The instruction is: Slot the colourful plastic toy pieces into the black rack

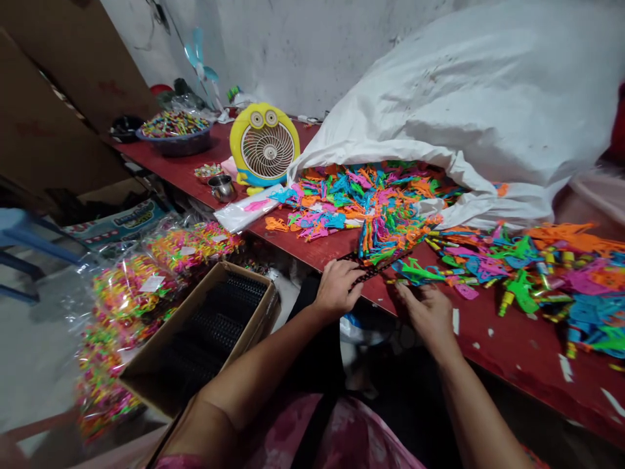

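Note:
At the table edge, the fingers of my left hand are closed over the near end of a black perforated strip. A row of thin plastic pieces in orange, green, pink and blue stands packed along this strip. To the right, my right hand has its fingertips curled against a green plastic toy with a small yellow tip. Its grip is partly hidden. Loose colourful plastic toys, many with yellow tube ends, lie in a pile to the right.
A big white sack spills colourful pieces onto the red table. Behind stand a yellow fan, a metal cup and a full basin. Below left are a carton of black strips and bagged toys.

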Available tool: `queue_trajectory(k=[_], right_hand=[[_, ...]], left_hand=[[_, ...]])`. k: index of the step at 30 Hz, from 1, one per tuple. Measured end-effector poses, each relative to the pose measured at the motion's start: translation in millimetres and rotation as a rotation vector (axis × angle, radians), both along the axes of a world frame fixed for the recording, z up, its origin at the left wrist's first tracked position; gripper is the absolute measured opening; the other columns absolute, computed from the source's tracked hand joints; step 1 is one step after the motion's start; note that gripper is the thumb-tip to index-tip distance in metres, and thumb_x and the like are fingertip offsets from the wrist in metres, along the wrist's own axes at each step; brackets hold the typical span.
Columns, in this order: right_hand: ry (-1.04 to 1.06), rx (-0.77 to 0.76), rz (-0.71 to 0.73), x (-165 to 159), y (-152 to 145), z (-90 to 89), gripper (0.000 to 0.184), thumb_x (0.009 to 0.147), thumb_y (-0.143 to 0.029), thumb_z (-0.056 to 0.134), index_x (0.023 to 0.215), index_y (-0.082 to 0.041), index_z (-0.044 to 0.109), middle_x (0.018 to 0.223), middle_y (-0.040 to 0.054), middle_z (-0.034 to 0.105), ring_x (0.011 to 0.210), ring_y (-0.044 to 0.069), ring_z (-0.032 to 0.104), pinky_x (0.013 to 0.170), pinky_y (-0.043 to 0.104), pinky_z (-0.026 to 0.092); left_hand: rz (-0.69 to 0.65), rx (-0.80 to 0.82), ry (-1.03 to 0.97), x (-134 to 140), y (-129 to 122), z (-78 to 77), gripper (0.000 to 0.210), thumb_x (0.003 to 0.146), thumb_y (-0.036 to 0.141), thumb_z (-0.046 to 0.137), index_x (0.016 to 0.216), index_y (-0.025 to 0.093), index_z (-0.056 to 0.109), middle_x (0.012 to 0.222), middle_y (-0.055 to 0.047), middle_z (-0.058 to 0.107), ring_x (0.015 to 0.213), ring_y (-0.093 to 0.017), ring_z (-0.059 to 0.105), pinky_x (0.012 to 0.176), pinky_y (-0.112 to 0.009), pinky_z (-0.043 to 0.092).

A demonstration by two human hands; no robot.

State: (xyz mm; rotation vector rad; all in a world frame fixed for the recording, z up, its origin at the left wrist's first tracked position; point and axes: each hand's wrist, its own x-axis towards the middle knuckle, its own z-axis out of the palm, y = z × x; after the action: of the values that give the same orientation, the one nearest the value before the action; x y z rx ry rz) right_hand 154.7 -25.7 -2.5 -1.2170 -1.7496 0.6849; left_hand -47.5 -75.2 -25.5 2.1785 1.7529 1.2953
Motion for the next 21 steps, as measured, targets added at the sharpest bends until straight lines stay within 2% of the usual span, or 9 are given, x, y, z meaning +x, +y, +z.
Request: queue_trajectory(k=[4,8,17,21], right_hand=[[0.118,-0.164,-0.024,-17,0,-0.2,0.037,0.075,-0.053,0.07,0.075,-0.015,0.07,0.069,0.0063,0.07,0.061,0.018,0.061,0.06,0.03,0.048],[0.174,-0.182,-0.071,-26,-8,-0.7,0.036,0.073,-0.051,0.072,0.077,-0.015,0.07,0.068,0.0059,0.07,0.059,0.017,0.061,0.057,0.029,0.049],[0.021,0.116,0.029,-37,-13,-6.3,0.022,0.086,-0.038,0.062,0.086,-0.017,0.07,0.08,0.0061,0.071,0.072,0.019,0.064,0.073,0.035,0.052],[-0.081,0.264,0.113,-41,-13,-5.3,0.018,0.091,-0.031,0.056,0.099,-0.019,0.067,0.094,0.0071,0.068,0.087,0.02,0.064,0.081,0.035,0.051]], left_hand=[[-0.03,-0.016,-0.025,-6,2,1.5,0.024,0.089,0.027,0.059,0.111,0.022,0.066,0.121,-0.006,0.067,0.116,-0.022,0.057,0.105,-0.043,0.038],[-0.051,0.008,-0.049,-10,3,-0.2,0.022,0.087,0.026,0.059,0.108,0.021,0.066,0.117,-0.007,0.068,0.113,-0.023,0.059,0.102,-0.042,0.039],[-0.068,0.058,-0.125,-12,1,-7.2,0.02,0.086,0.025,0.059,0.104,0.02,0.065,0.116,-0.008,0.068,0.111,-0.023,0.059,0.1,-0.042,0.04],[-0.067,0.063,-0.136,-12,0,-7.5,0.019,0.085,0.025,0.06,0.103,0.019,0.065,0.115,-0.008,0.068,0.109,-0.023,0.059,0.1,-0.042,0.04]])
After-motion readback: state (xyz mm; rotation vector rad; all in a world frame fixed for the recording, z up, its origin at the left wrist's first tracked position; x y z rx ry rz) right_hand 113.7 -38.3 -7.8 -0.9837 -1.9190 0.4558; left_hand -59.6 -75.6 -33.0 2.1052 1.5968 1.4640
